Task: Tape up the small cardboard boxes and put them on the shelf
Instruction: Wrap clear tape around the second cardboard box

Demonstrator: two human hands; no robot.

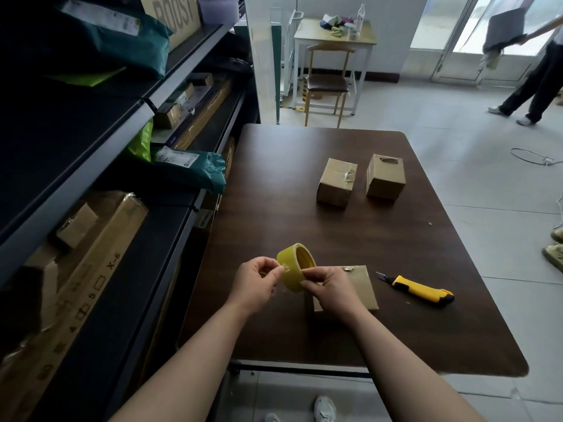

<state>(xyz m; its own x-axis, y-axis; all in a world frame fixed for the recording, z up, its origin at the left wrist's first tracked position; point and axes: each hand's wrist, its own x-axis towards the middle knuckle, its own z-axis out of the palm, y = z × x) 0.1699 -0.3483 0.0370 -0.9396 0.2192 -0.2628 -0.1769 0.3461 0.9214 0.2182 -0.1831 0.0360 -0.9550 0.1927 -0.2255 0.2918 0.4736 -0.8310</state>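
Both hands hold a yellow tape roll [295,269] above the near part of the dark wooden table [380,239]. My left hand [259,287] pinches the tape's loose end at the roll's left side. My right hand [332,295] grips the roll from the right. Under my right hand lies a small cardboard box [364,289], partly hidden. Two more small cardboard boxes, one on the left [336,182] and one on the right [386,176], stand at the far middle of the table. The metal shelf [170,166] runs along the left.
A yellow utility knife [422,290] lies right of the near box. The shelf holds long cartons, small boxes and green mailer bags [195,170]. Beyond the table stand a chair [326,86] and a desk. A person [530,74] walks at the far right; shoes show at the right edge.
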